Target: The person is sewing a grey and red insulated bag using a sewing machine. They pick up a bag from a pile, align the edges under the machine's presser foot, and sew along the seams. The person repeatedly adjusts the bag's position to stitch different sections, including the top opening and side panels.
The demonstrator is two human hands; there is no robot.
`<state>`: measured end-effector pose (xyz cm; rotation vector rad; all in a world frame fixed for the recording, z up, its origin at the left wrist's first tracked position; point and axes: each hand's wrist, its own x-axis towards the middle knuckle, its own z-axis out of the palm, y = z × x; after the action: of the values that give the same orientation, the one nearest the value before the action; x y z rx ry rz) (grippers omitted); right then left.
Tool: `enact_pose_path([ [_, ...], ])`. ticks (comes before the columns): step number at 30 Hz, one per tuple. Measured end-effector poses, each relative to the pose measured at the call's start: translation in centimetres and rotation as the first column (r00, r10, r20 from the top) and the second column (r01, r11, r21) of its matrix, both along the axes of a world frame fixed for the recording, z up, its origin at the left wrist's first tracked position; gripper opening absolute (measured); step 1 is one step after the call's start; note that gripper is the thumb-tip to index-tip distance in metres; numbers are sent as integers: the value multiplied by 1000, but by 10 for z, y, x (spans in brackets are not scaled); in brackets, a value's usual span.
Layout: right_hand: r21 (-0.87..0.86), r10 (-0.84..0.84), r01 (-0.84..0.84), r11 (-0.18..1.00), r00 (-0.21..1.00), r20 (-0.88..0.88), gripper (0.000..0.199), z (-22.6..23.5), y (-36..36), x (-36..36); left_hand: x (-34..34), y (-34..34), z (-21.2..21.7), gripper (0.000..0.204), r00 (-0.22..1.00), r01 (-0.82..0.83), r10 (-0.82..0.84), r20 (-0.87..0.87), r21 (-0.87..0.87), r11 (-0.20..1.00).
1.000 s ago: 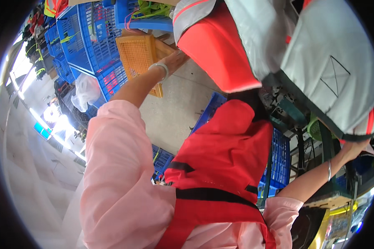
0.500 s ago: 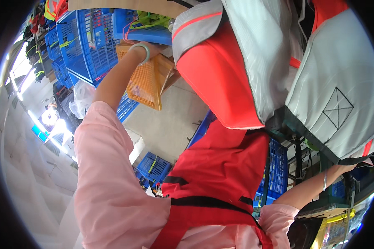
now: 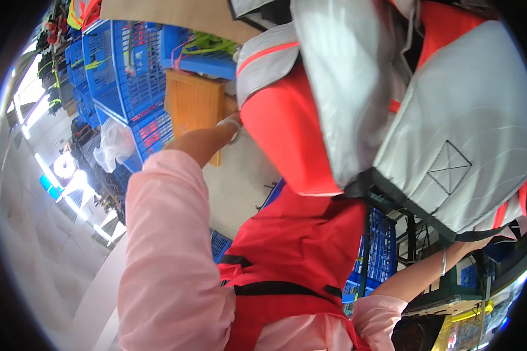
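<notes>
A large grey and red sewn fabric piece (image 3: 357,111) fills the upper right, with black edging and a cross-stitched box on one grey panel. Behind its red left edge, my left hand (image 3: 232,109) is mostly hidden, with a bangle showing at the wrist. My right hand (image 3: 479,244) reaches under the lower right corner of the grey panel, by some pale and dark fabric. The fingers of both hands are out of sight, so their grip does not show. Below the fabric hangs my red apron (image 3: 310,234).
Blue plastic crates (image 3: 143,64) are stacked at the upper left, beside a wooden stool (image 3: 193,99). A tan tabletop (image 3: 175,14) runs along the top. At right, more blue crates (image 3: 380,240) stand near a table edge (image 3: 451,298). A clear plastic bag (image 3: 114,143) hangs at left.
My left hand has moved from over the stool, right and down, to the fabric's left edge. The fabric has shifted slightly left in view. My right hand stays under its corner.
</notes>
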<state>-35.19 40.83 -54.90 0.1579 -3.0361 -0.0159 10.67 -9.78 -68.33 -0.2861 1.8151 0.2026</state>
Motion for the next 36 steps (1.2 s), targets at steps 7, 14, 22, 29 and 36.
enact_pose_path([
  [7,-30,-29,29,999,1000,0,71,5,-4,7,41,-23,4,49,996,-70,78,51,-144,987],
  [14,-550,-413,400,733,904,107,72,25,-67,27,-20,91,-4,46,991,-100,110,-83,111,989],
  [22,-328,-141,152,932,988,59,67,40,-103,36,-67,229,-1,43,971,-64,157,-180,437,897],
  [29,-337,-136,126,933,991,-6,69,43,-93,35,-54,219,13,41,992,77,-17,-122,505,860],
  [36,-346,-117,119,931,993,25,75,44,-90,29,-54,180,3,39,988,142,-98,-116,487,862],
])
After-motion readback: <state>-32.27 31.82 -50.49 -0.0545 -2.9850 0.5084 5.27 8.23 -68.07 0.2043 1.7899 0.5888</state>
